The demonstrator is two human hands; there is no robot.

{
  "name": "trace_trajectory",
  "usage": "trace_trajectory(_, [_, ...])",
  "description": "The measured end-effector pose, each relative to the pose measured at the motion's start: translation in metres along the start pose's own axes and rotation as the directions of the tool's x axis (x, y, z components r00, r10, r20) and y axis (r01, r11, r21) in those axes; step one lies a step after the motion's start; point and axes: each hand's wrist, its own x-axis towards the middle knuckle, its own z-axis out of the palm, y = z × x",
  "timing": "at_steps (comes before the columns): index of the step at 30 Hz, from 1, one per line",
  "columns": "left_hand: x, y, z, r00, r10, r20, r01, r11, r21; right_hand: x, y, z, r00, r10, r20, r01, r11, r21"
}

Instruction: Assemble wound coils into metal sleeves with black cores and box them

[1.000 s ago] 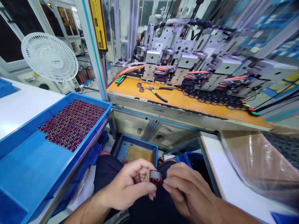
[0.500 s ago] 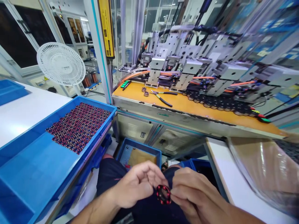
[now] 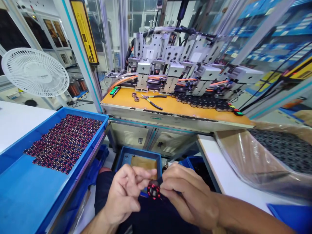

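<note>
The right hand (image 3: 188, 191) pinches the ring (image 3: 153, 188) in nearly closed fingers; the left hand (image 3: 123, 191), fingers loosely parted, is just beside it, contact unclear, the tray (image 3: 31, 185) well left of both

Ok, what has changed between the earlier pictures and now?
The small ring part has been turned: its grey side showed a second ago, now its red-dotted face does. The left hand has drawn its thumb away from it; the right hand still pinches it. The view has swung right. The pliers and blue tray stayed put.
</note>
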Motion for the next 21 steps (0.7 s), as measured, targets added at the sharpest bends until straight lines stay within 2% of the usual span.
trace_trajectory(2, [0.001,-0.002,-0.002,0.991,-0.129,0.035,0.128,0.992,0.020,0.002,0.001,-0.003,0.998,-0.057,0.028,0.056,0.998,0.032])
trace_trajectory(4, [0.000,-0.005,-0.003,0.960,-0.259,0.108,0.253,0.965,0.064,0.003,0.003,-0.005,0.995,-0.082,0.051,0.079,0.995,0.058])
trace_trajectory(6, [-0.002,-0.006,-0.002,0.947,-0.291,0.137,0.281,0.956,0.082,0.003,0.004,-0.006,0.995,-0.084,0.057,0.081,0.995,0.051])
trace_trajectory(9, [-0.003,-0.004,0.002,0.981,-0.183,0.059,0.176,0.978,0.111,0.001,0.004,-0.004,0.999,-0.041,0.031,0.041,0.999,-0.007])
trace_trajectory(11, [-0.002,-0.002,0.004,0.996,-0.088,-0.003,0.087,0.983,0.162,0.001,0.003,-0.002,1.000,0.027,0.004,-0.027,0.999,-0.026])
trace_trajectory(14, [0.001,0.000,0.004,0.999,0.047,-0.027,-0.042,0.984,0.172,0.004,0.001,-0.001,0.989,0.147,-0.019,-0.147,0.989,0.003])
trace_trajectory(16, [0.004,0.001,0.003,0.995,0.089,-0.036,-0.085,0.991,0.099,0.007,0.001,-0.002,0.987,0.162,-0.013,-0.161,0.985,0.061])
trace_trajectory(18, [0.007,0.002,0.002,0.998,0.036,-0.054,-0.033,0.998,0.058,0.010,0.003,-0.002,0.994,0.109,-0.005,-0.108,0.988,0.112])
trace_trajectory(21, [0.010,0.003,0.001,0.977,-0.213,-0.008,0.212,0.969,0.127,0.013,0.008,-0.001,0.999,0.040,0.004,-0.040,0.987,0.155])
